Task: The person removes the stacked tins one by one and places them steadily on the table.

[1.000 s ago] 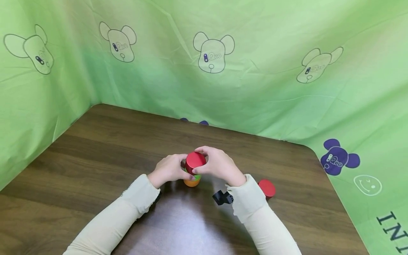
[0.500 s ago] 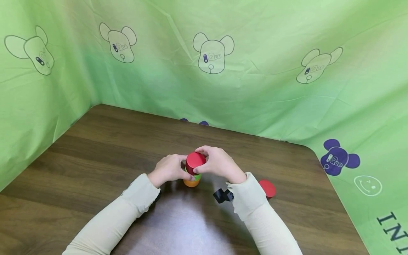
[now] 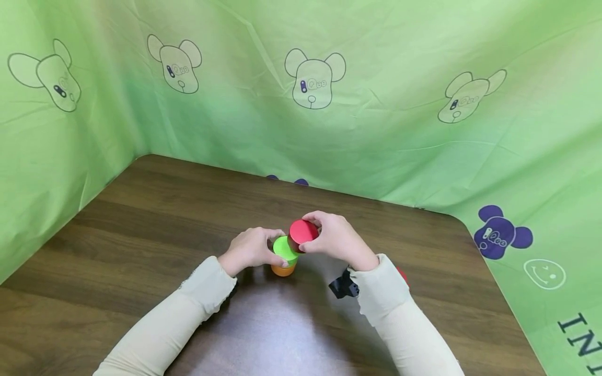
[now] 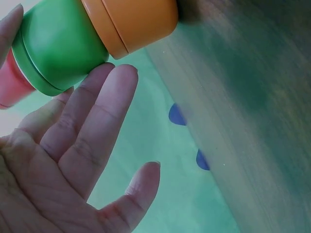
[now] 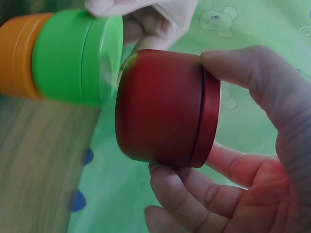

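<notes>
In the head view, my right hand (image 3: 339,238) holds a small round red tin (image 3: 303,233) with a lid, between thumb and fingers. The red tin (image 5: 163,104) is tilted and just off to the right of a green tin's top. That green tin (image 3: 284,247) stands on an orange tin (image 3: 283,270), which rests on the table. My left hand (image 3: 249,249) steadies the stack, pinching the green tin between thumb and fingers. Up close in the left wrist view, fingertips touch the wall of the green tin (image 4: 65,43), beside the orange tin (image 4: 143,22).
Another red tin (image 3: 403,275) lies to the right, mostly hidden by my right sleeve (image 3: 383,292). A black wrist device (image 3: 344,285) hangs at the right cuff. Green cloth (image 3: 235,115) walls stand around the brown wooden table (image 3: 155,219).
My right hand has lifted the red tin off the green tin and moved it right, uncovering the green lid. The right sleeve now covers most of the other red tin. My left hand stays put.
</notes>
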### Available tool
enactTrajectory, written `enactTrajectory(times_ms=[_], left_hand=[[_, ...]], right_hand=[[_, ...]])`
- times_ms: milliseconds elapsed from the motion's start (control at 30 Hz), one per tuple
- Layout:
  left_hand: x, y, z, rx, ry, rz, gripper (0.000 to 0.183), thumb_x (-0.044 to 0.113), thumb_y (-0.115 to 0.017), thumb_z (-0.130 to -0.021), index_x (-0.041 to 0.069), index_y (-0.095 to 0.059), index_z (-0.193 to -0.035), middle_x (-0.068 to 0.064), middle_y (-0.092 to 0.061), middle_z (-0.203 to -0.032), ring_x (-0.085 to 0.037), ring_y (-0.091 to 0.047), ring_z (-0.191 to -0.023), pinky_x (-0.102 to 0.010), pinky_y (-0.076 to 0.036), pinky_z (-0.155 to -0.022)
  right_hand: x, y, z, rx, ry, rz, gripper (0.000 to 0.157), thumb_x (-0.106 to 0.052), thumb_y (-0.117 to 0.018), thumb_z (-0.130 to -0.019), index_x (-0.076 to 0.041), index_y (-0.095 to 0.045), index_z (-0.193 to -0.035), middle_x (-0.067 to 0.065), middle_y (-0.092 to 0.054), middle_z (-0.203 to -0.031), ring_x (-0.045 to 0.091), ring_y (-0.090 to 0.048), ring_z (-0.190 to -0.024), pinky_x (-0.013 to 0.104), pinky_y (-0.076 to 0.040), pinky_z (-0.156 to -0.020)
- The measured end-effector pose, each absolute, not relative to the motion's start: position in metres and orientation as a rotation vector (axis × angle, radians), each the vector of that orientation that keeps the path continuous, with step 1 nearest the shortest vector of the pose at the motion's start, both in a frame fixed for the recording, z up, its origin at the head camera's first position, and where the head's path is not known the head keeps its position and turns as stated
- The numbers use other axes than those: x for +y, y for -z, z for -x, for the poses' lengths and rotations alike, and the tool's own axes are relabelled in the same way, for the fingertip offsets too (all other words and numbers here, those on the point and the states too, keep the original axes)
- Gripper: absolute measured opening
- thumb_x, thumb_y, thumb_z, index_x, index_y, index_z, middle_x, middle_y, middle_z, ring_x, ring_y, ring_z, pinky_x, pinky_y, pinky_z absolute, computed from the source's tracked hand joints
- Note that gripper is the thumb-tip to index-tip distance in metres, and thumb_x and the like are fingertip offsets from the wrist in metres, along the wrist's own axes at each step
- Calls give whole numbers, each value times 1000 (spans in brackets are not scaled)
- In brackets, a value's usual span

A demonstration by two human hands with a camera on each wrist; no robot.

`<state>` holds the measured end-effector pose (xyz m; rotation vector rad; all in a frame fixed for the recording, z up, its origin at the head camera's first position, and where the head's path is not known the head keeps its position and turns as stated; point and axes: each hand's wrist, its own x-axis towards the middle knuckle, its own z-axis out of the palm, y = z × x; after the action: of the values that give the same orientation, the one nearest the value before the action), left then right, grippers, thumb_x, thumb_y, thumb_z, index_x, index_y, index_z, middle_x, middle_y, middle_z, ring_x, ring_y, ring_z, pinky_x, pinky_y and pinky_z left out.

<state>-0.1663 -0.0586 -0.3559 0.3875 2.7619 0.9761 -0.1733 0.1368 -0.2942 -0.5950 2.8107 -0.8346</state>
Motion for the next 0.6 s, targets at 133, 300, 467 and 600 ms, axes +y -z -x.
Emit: enactTrajectory(times_ms=[133, 300, 467, 600], left_hand=[[-58, 356, 166, 2768, -964, -397, 56, 37, -86, -66, 25, -67, -118, 9, -60, -75, -14, -52, -65, -30, -39, -52], [-58, 355, 166, 2795, -934, -370, 59, 38, -86, -64, 27, -67, -119, 8, -60, -77, -15, -52, -67, -31, -39, -52], [-58, 355, 166, 2799, -925, -360, 56, 38, -86, -64, 30, -68, -116, 10, -60, -75, -14, -53, -67, -31, -40, -52], [-57, 355, 166, 2796, -932, -350, 57, 38, -86, -63, 30, -68, -117, 10, -60, -75, -14, -53, -67, -31, -40, -52]], right_hand=[[149, 293, 173, 2832, 814, 595, 53, -17, -78, -72, 0, -60, -119, 8, -66, -101, 21, -60, -86, 34, -51, -74], [165, 296, 173, 2867, 836, 594, 51, -16, -77, -70, 1, -60, -115, 10, -64, -101, 24, -59, -89, 37, -51, -74], [183, 302, 173, 2908, 843, 560, 49, -16, -76, -69, 0, -59, -112, 10, -63, -100, 24, -57, -87, 38, -51, -73], [196, 307, 172, 2952, 833, 561, 48, -16, -75, -69, 0, -60, -112, 11, -63, -101, 24, -57, -86, 39, -50, -73]])
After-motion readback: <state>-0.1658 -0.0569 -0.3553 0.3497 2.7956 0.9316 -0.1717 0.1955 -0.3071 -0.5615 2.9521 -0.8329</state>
